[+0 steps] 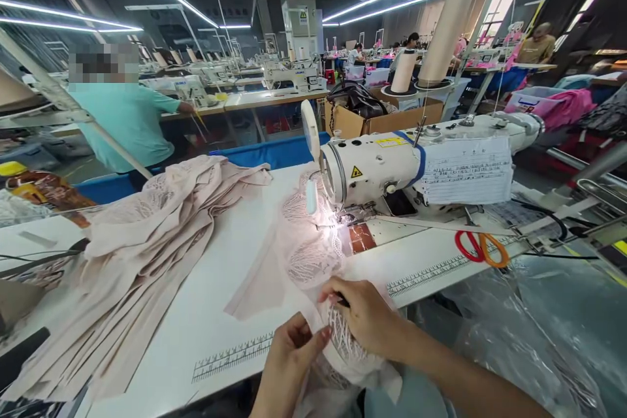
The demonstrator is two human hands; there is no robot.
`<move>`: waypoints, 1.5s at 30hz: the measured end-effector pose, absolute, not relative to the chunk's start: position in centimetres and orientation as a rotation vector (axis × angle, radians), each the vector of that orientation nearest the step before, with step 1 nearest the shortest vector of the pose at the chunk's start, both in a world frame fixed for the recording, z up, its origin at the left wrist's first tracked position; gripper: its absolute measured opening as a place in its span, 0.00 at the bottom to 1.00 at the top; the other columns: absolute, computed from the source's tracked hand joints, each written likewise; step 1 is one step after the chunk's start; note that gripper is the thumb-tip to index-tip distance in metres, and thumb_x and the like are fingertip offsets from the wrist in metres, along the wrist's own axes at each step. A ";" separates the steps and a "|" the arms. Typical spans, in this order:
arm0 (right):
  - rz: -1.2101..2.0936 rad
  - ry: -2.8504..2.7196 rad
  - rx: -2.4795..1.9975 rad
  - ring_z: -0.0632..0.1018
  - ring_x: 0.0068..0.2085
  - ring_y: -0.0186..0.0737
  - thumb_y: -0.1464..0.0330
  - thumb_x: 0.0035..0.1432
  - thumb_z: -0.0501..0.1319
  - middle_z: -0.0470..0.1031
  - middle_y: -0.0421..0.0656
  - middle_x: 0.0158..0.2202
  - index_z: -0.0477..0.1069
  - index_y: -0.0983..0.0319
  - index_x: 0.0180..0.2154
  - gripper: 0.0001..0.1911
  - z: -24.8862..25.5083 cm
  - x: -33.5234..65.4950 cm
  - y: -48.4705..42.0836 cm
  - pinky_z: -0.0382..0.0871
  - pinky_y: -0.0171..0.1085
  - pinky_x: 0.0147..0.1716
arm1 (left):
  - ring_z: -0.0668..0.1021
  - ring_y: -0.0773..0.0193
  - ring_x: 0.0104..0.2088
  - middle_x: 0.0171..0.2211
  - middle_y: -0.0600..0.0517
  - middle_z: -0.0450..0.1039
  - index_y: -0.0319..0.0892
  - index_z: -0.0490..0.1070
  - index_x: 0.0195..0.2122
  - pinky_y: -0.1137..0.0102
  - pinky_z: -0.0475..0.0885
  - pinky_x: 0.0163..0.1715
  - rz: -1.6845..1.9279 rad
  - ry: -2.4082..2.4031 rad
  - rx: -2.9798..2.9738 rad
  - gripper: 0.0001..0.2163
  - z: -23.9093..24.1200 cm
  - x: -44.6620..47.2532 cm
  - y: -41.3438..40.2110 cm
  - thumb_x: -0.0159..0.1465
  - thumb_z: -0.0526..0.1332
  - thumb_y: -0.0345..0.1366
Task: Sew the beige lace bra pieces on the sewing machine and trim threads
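A pale pink lace garment piece runs from under the lit needle area of a white sewing machine down over the table's front edge. My left hand pinches its edge between thumb and fingers. Just to the right and a little higher, my right hand is closed on the same piece, with something small and dark showing at its fingers that I cannot make out. Lace hangs below both hands toward my lap. A narrow pale strip of fabric leads to the needle area from the right.
A heap of similar pink pieces lies on the table at left. Scissors with red and orange handles rest at the right edge. Thread cones stand behind the machine, beside a cardboard box. A person in a teal shirt sits at far left.
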State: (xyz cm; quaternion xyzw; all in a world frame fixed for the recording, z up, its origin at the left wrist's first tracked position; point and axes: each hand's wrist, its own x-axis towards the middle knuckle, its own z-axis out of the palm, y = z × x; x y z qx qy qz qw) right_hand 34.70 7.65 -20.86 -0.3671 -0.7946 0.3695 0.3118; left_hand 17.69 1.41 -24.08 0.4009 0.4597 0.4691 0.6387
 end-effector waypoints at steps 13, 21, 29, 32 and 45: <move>0.984 -1.869 -1.425 0.69 0.27 0.41 0.58 0.66 0.53 0.66 0.39 0.26 0.55 0.58 0.35 0.12 -23.5 33.3 8.6 0.52 0.35 0.27 | 0.80 0.49 0.40 0.42 0.41 0.78 0.38 0.78 0.50 0.65 0.76 0.41 1.040 0.890 0.607 0.24 -23.2 17.4 2.5 0.58 0.75 0.47; 1.156 -1.425 -1.303 0.62 0.27 0.35 0.44 0.57 0.58 0.58 0.35 0.24 0.55 0.59 0.29 0.26 -24.6 32.9 8.9 0.57 0.34 0.28 | 0.79 0.50 0.41 0.40 0.42 0.78 0.38 0.78 0.48 0.66 0.74 0.43 1.017 0.836 0.572 0.22 -23.2 17.3 3.0 0.59 0.74 0.47; 1.216 -1.783 -1.160 0.59 0.26 0.34 0.48 0.67 0.48 0.57 0.37 0.21 0.53 0.60 0.24 0.26 -24.7 33.6 8.7 0.52 0.36 0.27 | 0.71 0.54 0.32 0.27 0.47 0.72 0.40 0.67 0.25 0.69 0.67 0.33 0.900 1.290 1.214 0.28 -23.5 16.7 4.6 0.61 0.61 0.63; 1.334 -1.902 -1.050 0.57 0.25 0.33 0.47 0.66 0.52 0.55 0.36 0.21 0.52 0.60 0.23 0.28 -23.9 34.3 9.3 0.51 0.35 0.26 | 0.70 0.52 0.33 0.28 0.46 0.72 0.41 0.65 0.25 0.67 0.66 0.35 0.799 1.339 1.338 0.30 -22.8 17.0 5.1 0.63 0.54 0.67; 1.020 -1.852 -1.155 0.67 0.28 0.35 0.69 0.61 0.55 0.64 0.38 0.24 0.56 0.60 0.25 0.12 -24.3 32.4 9.8 0.58 0.33 0.32 | 0.76 0.48 0.38 0.35 0.43 0.77 0.40 0.75 0.33 0.63 0.70 0.42 1.062 1.450 1.079 0.30 -25.0 18.3 2.0 0.62 0.58 0.67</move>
